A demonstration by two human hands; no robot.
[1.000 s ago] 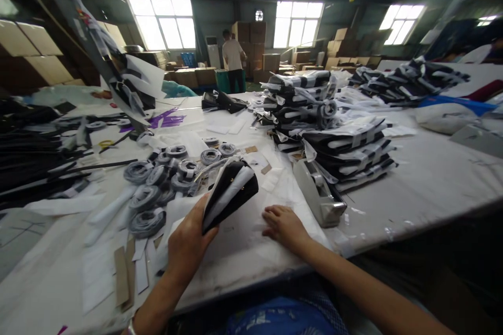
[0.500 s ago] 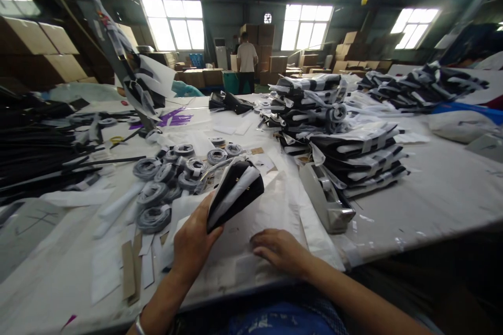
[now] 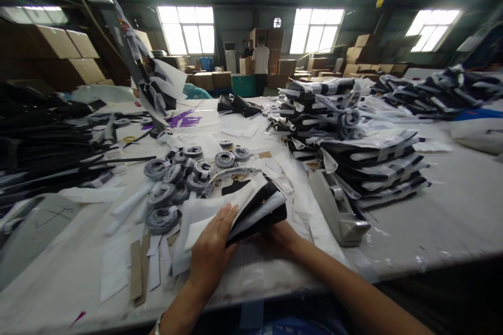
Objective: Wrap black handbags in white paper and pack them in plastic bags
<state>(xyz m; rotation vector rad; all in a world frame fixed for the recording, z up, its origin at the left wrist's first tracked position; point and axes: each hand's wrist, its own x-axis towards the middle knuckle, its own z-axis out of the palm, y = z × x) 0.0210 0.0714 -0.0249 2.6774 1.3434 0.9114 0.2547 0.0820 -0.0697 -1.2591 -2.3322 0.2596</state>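
A black bag (image 3: 257,226), folded flat with white paper between its layers and small gold-coloured studs, is tilted above the table. My left hand (image 3: 215,241) is closed on its near left side, fingers over the white paper and thumb underneath. My right hand (image 3: 280,238) reaches beneath the bag's right end; its fingers are hidden there. White sheets (image 3: 182,243) lie under and left of the bag. Beyond the left hand are several grey coiled straps (image 3: 163,218) in wrapping. A grey tape dispenser (image 3: 340,214) stands to the right of my right hand.
Stacked black bags with white wrapping (image 3: 377,167) rise behind the tape dispenser. Brown and white card strips (image 3: 135,269) lie at the left front. Black material (image 3: 43,136) is heaped at far left, near a slanted post (image 3: 137,68). Two people (image 3: 260,60) are at the back among cartons.
The bag has been lowered and tipped toward the right, with more white paper showing on top. My right hand has gone from the table surface to under the bag. The view has shifted slightly.
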